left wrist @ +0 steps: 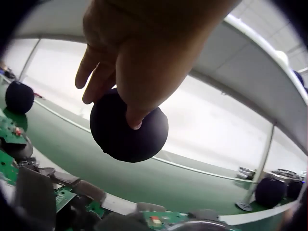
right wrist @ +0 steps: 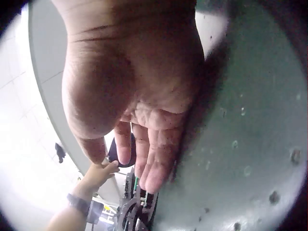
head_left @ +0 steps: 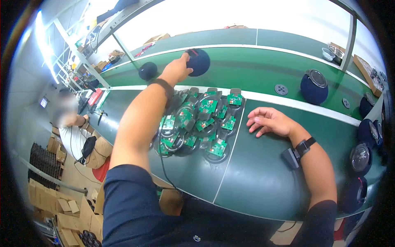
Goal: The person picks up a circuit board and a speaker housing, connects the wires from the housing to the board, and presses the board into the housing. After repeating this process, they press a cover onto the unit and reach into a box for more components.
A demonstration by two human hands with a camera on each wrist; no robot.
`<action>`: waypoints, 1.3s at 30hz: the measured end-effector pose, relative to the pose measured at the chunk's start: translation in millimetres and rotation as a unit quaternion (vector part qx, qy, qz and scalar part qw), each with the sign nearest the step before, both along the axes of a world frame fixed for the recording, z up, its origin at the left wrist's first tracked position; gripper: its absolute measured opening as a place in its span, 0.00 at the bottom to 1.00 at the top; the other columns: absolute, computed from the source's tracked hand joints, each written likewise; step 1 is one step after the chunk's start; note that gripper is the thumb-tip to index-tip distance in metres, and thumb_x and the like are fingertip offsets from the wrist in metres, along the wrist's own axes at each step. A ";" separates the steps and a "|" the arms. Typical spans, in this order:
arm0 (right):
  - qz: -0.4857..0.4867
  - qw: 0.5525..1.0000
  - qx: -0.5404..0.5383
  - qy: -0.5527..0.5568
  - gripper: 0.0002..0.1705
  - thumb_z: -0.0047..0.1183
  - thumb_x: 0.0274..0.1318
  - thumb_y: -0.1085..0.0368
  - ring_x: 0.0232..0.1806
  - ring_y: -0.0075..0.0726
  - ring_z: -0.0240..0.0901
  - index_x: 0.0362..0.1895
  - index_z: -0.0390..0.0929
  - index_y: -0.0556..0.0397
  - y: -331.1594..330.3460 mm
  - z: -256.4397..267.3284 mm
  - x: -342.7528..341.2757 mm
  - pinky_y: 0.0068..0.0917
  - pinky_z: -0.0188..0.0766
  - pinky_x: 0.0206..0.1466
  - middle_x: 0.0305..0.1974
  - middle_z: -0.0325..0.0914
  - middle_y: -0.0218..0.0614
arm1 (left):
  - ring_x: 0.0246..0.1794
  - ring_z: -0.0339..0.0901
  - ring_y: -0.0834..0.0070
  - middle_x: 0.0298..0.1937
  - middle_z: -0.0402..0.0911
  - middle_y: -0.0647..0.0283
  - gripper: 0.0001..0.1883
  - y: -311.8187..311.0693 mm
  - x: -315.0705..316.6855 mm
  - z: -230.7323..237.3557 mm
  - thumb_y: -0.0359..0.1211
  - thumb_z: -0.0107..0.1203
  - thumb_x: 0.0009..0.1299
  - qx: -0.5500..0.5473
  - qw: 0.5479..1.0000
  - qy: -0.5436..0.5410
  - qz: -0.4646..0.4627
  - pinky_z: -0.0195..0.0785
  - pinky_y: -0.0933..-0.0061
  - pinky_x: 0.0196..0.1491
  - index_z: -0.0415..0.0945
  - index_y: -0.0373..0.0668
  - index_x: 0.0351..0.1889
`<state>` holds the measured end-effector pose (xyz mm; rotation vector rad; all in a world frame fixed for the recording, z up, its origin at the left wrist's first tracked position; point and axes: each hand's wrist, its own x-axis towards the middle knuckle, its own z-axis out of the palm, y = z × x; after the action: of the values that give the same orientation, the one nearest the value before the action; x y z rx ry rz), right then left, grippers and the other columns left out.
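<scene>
My left hand grips a dark navy, round, fabric-like shell from above, over the green strip at the back of the bench. Seen in the left wrist view, the thumb presses the near side of the round shell and the other fingers reach over its top. A red spot shows near its upper edge in the head view. My right hand is held over the dark green bench top with relaxed fingers and nothing in them. Between the hands lies a cluster of black round parts with green circuit boards.
Another dark round shell stands on the strip at left. To the right are a shell with a clear disc on top, a grey holed disc and several more shells. A seated person is at far left.
</scene>
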<state>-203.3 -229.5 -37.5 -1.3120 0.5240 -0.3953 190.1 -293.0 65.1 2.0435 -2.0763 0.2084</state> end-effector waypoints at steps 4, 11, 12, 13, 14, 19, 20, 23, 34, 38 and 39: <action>-0.149 0.965 -0.210 0.044 0.22 0.50 0.72 0.51 0.52 0.33 0.78 0.62 0.70 0.50 -3.0 7.9 7.6 0.30 0.78 0.47 0.53 0.76 0.37 | 0.50 0.80 0.41 0.48 0.82 0.40 0.26 80.6 -45.8 32.9 0.42 0.61 0.71 -0.030 0.995 -0.008 -0.099 0.72 0.48 0.51 0.62 0.43 0.60; -0.242 0.922 -0.300 -0.042 0.31 0.55 0.69 0.50 0.63 0.40 0.70 0.68 0.66 0.54 60.1 40.2 18.0 0.38 0.69 0.64 0.64 0.70 0.44 | 0.42 0.81 0.44 0.40 0.82 0.43 0.24 224.7 -133.7 8.6 0.39 0.60 0.71 0.016 0.970 0.072 -0.232 0.74 0.50 0.47 0.64 0.39 0.59; -0.243 0.924 -0.294 -0.033 0.31 0.55 0.69 0.50 0.63 0.40 0.70 0.68 0.66 0.54 72.4 39.8 10.1 0.38 0.69 0.64 0.64 0.70 0.44 | 0.44 0.81 0.47 0.40 0.81 0.44 0.24 236.6 -142.9 -0.3 0.40 0.61 0.70 0.021 0.965 0.063 -0.254 0.73 0.51 0.51 0.66 0.39 0.58; -0.236 0.917 -0.318 0.034 0.30 0.56 0.67 0.52 0.63 0.40 0.71 0.66 0.68 0.54 90.6 45.0 -2.2 0.39 0.69 0.63 0.62 0.72 0.44 | 0.44 0.81 0.49 0.40 0.81 0.46 0.24 249.0 -153.2 -8.8 0.40 0.60 0.70 0.026 0.957 0.035 -0.288 0.71 0.51 0.54 0.67 0.39 0.58; -0.225 0.907 -0.343 0.100 0.29 0.58 0.65 0.54 0.62 0.40 0.72 0.64 0.69 0.54 108.9 50.2 -12.8 0.39 0.70 0.63 0.60 0.74 0.43 | 0.45 0.81 0.52 0.40 0.80 0.48 0.24 261.2 -162.8 -17.9 0.41 0.60 0.70 0.028 0.947 0.008 -0.320 0.70 0.51 0.58 0.68 0.40 0.57; -0.269 0.842 -0.424 0.197 0.24 0.62 0.57 0.59 0.57 0.42 0.77 0.56 0.74 0.53 173.8 50.3 -40.6 0.39 0.75 0.55 0.53 0.80 0.41 | 0.41 0.79 0.52 0.44 0.79 0.51 0.28 296.5 -182.5 -63.8 0.43 0.60 0.69 -0.097 0.929 -0.017 -0.358 0.69 0.52 0.56 0.68 0.47 0.65; -0.290 0.839 -0.414 0.203 0.23 0.63 0.56 0.59 0.53 0.43 0.79 0.53 0.75 0.52 176.6 50.8 -43.2 0.39 0.76 0.53 0.50 0.81 0.41 | 0.41 0.79 0.53 0.44 0.79 0.51 0.28 298.5 -181.0 -61.5 0.43 0.61 0.69 -0.094 0.926 0.025 -0.365 0.70 0.53 0.53 0.69 0.45 0.65; -0.298 0.793 -0.454 0.276 0.20 0.66 0.53 0.57 0.46 0.46 0.82 0.47 0.77 0.51 186.5 66.3 -41.6 0.39 0.78 0.48 0.43 0.83 0.42 | 0.40 0.78 0.56 0.43 0.79 0.53 0.29 300.1 -164.3 -63.7 0.43 0.62 0.68 -0.082 0.936 0.098 -0.329 0.71 0.58 0.48 0.70 0.42 0.64; -0.185 0.597 -0.612 0.485 0.12 0.62 0.51 0.61 0.31 0.54 0.80 0.34 0.76 0.55 198.9 95.7 -5.2 0.46 0.74 0.37 0.32 0.81 0.45 | 0.55 0.73 0.54 0.53 0.76 0.51 0.27 253.5 -14.6 -88.4 0.48 0.63 0.67 -0.270 0.959 0.048 0.071 0.68 0.55 0.57 0.78 0.37 0.55; -0.180 0.575 -0.667 0.438 0.09 0.61 0.52 0.64 0.30 0.53 0.79 0.33 0.76 0.55 205.7 100.3 -5.3 0.44 0.75 0.36 0.29 0.80 0.44 | 0.59 0.71 0.54 0.56 0.75 0.51 0.33 238.6 -1.8 -90.0 0.54 0.64 0.65 -0.154 0.969 0.064 0.182 0.64 0.51 0.62 0.78 0.38 0.58; -0.191 0.590 -0.690 0.373 0.08 0.61 0.51 0.66 0.30 0.53 0.78 0.32 0.77 0.55 208.4 102.3 -3.7 0.43 0.75 0.36 0.29 0.80 0.44 | 0.61 0.69 0.53 0.57 0.75 0.50 0.34 238.1 -2.3 -89.5 0.56 0.64 0.64 -0.164 0.968 0.074 0.177 0.62 0.50 0.64 0.79 0.38 0.57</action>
<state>-207.0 -21.1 64.9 -2.9781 1.3677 -0.6380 187.8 -54.9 -24.4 2.1260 -1.4650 0.4121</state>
